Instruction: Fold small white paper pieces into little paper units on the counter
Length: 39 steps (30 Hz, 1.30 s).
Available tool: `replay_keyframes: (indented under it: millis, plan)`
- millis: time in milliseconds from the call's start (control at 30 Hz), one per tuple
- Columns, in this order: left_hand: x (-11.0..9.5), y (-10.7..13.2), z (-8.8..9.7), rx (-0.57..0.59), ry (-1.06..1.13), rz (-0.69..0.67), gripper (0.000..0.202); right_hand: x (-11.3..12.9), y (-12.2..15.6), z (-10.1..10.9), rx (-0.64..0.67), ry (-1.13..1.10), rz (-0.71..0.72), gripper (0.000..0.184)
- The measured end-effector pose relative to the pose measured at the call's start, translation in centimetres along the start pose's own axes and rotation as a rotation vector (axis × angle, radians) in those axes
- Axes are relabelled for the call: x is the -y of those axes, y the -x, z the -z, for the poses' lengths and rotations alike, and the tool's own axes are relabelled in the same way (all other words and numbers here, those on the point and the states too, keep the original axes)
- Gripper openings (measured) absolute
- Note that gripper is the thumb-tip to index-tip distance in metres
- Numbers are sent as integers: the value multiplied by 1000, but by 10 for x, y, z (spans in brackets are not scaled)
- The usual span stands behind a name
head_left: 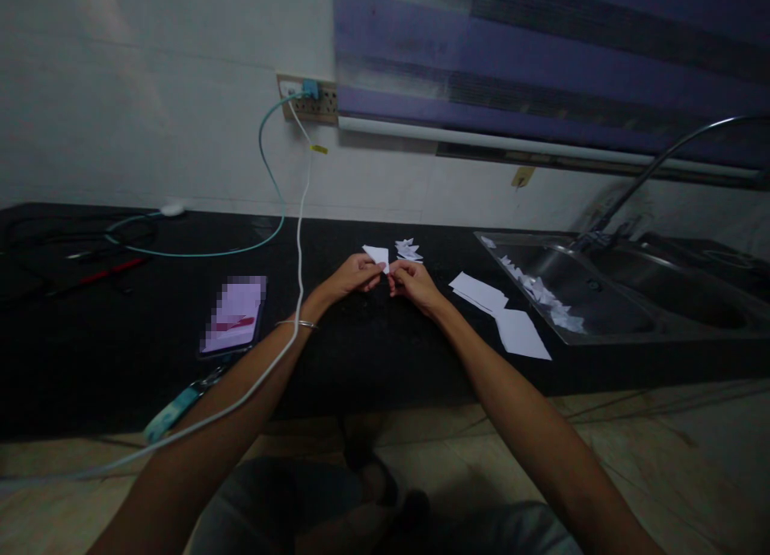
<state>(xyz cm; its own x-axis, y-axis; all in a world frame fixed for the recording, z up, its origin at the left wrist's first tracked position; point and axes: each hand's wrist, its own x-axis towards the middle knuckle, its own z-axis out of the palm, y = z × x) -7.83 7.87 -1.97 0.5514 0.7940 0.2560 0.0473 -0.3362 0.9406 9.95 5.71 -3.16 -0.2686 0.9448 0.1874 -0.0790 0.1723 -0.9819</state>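
Observation:
Both my hands meet over the black counter. My left hand and my right hand pinch a small folded white paper piece between their fingertips, just above the counter. A thin bangle sits on my left wrist. Just behind the hands lies a folded white paper star shape. To the right of my right hand lie loose white paper sheets.
A phone with a lit screen lies on the counter at left. A white cable and a teal cable run from the wall socket. A steel sink with paper scraps and a tap is at right. Dark cables lie far left.

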Motion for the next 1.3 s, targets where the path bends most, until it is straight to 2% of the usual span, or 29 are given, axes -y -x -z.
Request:
replay_keyframes:
  millis: [233, 367, 533, 667, 800, 933, 1300]
  plan:
    - [-1, 0, -2, -72, -13, -23, 32, 5, 2, 1, 52, -139, -76, 15]
    - [-1, 1, -3, -100, -39, -29, 31, 6, 3, 1, 29, -110, -80, 19]
    - [3, -2, -3, -182, -111, -57, 32, 3, 2, 2, -107, 56, 114, 23]
    - [6, -3, -3, -193, -191, -83, 36, 2, 2, 3, -128, 181, 244, 21]
    - [5, -1, -4, -169, -212, -119, 31, 1, 0, 4, -149, 240, 281, 20]
    - [2, 1, -5, -230, -218, -164, 27, -1, -2, 4, -209, 260, 333, 19]
    - [1, 4, -4, -225, -248, -131, 46, 7, 3, 4, -274, 404, 403, 14]
